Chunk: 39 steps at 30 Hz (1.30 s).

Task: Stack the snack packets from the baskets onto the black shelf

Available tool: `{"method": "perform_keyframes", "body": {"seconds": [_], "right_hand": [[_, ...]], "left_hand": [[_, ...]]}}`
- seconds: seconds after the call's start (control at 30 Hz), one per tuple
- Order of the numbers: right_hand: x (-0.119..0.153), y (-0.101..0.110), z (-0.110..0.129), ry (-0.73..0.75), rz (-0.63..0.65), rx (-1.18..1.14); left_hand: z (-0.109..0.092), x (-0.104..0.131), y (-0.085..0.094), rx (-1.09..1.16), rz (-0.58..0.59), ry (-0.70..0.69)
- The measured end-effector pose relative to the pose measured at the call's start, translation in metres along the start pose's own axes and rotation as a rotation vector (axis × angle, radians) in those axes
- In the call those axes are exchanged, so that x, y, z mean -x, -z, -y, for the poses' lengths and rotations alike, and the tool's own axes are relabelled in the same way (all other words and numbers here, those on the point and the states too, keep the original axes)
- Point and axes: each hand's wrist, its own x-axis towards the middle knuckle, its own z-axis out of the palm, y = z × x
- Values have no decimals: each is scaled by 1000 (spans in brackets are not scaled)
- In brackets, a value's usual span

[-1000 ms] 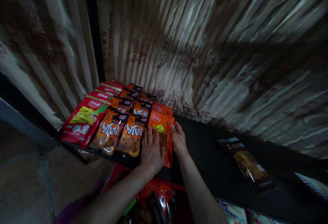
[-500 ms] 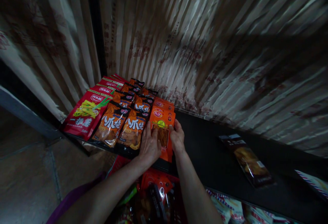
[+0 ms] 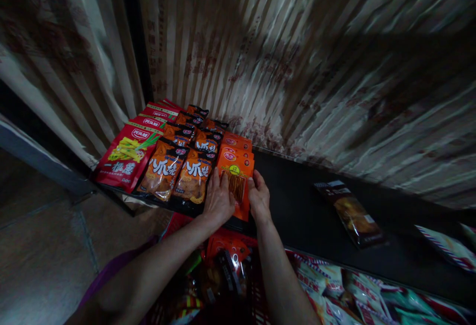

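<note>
An orange snack packet [image 3: 243, 165] with a strip-filled window lies at the front of a row of like packets on the black shelf. My left hand [image 3: 218, 202] holds its left side, fingers stretched along the edge and thumb over the front. Against the right edge, my right hand [image 3: 259, 198] grips the packet with bent fingers. Just left of my left hand lies an orange-and-black snack bag [image 3: 193, 174], one of several in two rows. Red snack bags [image 3: 128, 159] overlap one another at the shelf's left end.
A brown snack packet [image 3: 353, 216] lies apart on the black shelf [image 3: 293, 191]. Below the front edge sit more orange packets [image 3: 228, 249] and several white bags [image 3: 366, 290]. Pleated printed sheeting [image 3: 230, 57] stands behind the shelf. Tiled floor [image 3: 48, 236] shows at left.
The view has tilted down, so the shelf sits higher and more white bags show below. Both hands stay at the orange packet's sides; my right fingers have shifted slightly outward.
</note>
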Motion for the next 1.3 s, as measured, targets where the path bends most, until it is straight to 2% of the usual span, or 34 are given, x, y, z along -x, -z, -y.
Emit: {"method": "perform_keyframes", "body": {"seconds": [0.13, 0.37, 0.57, 0.67, 0.87, 1.07, 1.3], "right_hand": [[16, 2, -2, -9, 0, 27], [25, -1, -1, -18, 21, -61], [40, 0, 4, -98, -79, -194], [41, -3, 5, -123, -71, -219], [39, -1, 8, -124, -20, -157], [45, 5, 8, -109, -78, -98], [51, 5, 16, -109, 15, 24]], "left_hand": [[-1, 0, 3, 33, 8, 39], [2, 2, 3, 25, 22, 32], [4, 7, 1, 28, -5, -13], [4, 7, 1, 16, 12, -1], [6, 9, 0, 8, 3, -6], [7, 14, -1, -6, 22, -41], [8, 17, 0, -8, 50, -25]]}}
